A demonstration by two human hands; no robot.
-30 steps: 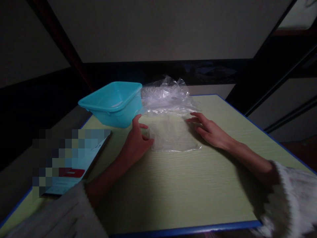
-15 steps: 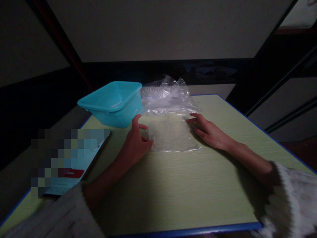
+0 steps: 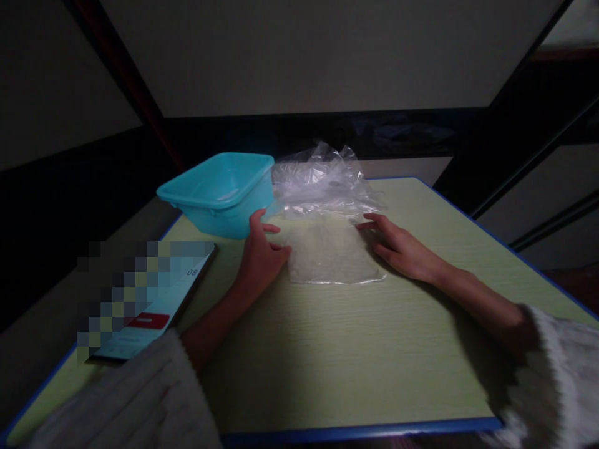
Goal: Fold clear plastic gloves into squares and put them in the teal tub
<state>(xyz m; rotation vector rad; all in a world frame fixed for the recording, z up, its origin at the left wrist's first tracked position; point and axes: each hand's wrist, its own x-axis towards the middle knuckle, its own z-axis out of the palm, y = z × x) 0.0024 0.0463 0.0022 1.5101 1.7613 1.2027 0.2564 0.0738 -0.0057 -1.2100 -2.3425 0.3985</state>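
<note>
Head view: hands (image 3: 262,259) on plastic bag (image 3: 327,252)

The left hand (image 3: 259,259) has edged a little closer to the turquoise plastic tub (image 3: 219,193), thumb nearer its wall. The right hand (image 3: 401,252) has barely shifted on the clear flat plastic bag (image 3: 330,259).

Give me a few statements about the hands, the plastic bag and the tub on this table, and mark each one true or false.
1. The left hand rests at the left edge of the flat plastic bag. True.
2. The right hand holds the turquoise tub. False: it lies at the bag's right edge, apart from the tub.
3. The tub stands upside down. False: it stands upright, open side up.
4. Crumpled clear plastic lies behind the flat bag, beside the tub. True.
5. The table has a blue edge. True.
</note>
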